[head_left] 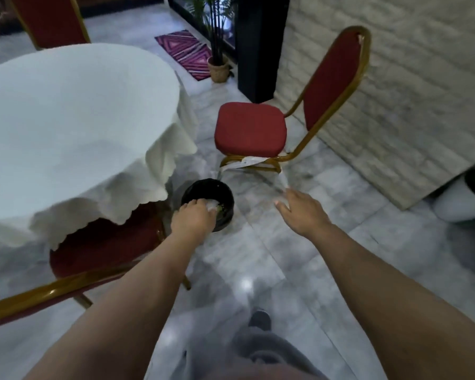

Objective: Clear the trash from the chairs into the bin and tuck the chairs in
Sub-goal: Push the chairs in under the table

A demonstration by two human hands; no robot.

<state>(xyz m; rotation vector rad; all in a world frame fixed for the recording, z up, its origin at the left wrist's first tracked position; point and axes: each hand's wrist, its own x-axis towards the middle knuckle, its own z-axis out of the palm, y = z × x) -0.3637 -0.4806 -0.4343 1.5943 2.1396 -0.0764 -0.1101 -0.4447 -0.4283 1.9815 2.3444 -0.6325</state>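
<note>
A small round black bin (222,193) stands on the marble floor by the table. My left hand (194,216) reaches into its mouth, fingers curled over crumpled white trash (212,206). My right hand (299,212) hovers to the right of the bin with fingers spread and straight. A blurred translucent strip (281,183) lies just past its fingertips; whether they touch it I cannot tell. A red chair with a gold frame (250,130) stands pulled out from the table, its seat bare, with a white paper strip (244,161) across its base. A second red chair (102,248) sits partly under the tablecloth.
The round table with a white cloth (66,119) fills the left. A third red chair (47,20) stands behind it. Farther off are a potted plant (218,67), a purple rug (187,52) and a black pillar (258,45). A stone wall (395,91) runs along the right.
</note>
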